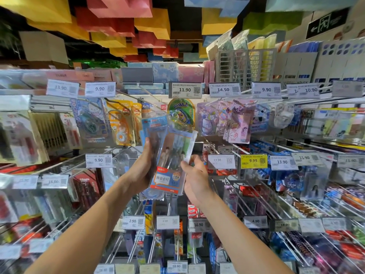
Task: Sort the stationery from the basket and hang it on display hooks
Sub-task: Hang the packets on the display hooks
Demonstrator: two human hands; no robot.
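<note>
hooked shelving (246, 196); clear blue-orange stationery packs (169, 167)

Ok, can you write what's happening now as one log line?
left hand: grips clear plastic stationery packs with blue and orange cards | right hand: pinches their right edge | hung: not yet

Left hand (145, 167) and right hand (194, 179) grip clear stationery packs (169, 165) before the display hooks (240, 196).

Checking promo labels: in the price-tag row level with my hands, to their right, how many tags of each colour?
White price tags: 4
Yellow price tag: 1
Total: 5
</note>
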